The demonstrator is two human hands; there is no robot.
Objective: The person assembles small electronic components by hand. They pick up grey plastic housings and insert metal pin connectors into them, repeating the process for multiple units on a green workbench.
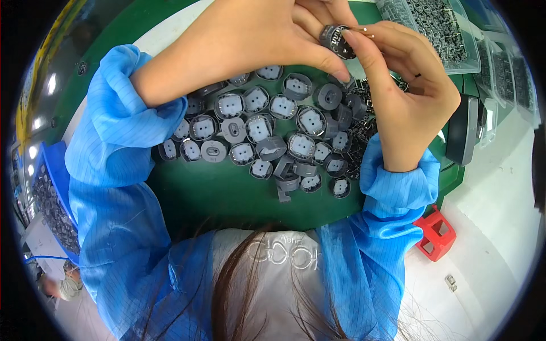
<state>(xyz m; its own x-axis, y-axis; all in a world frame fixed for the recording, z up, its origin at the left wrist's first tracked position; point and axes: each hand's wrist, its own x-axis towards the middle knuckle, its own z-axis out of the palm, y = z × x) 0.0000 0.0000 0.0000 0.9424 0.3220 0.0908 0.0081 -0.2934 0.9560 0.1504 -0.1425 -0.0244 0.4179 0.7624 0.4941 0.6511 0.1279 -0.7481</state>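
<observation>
High in the view, my left hand (267, 35) pinches a small round dark-grey plastic part (334, 41) with toothed edges between thumb and fingers. Against the part's right side, my right hand (404, 79) has thumb and forefinger closed on thin metal pins (365, 30) with pale tips. Whether the pins sit in the part, I cannot tell. Below both hands lies a heap of round grey housings (259, 128), many with white faceplates upward and some turned over. Beside my right wrist is a pile of small dark metal pieces (359, 142), partly hidden by the hand.
Everything rests on a green work surface (227, 199). A clear bin (463, 57) of small metal parts stands at the far right, near a black box (462, 129). A blue tray (57, 165) of dark parts is at left. Lower right is a red plastic stool (437, 233).
</observation>
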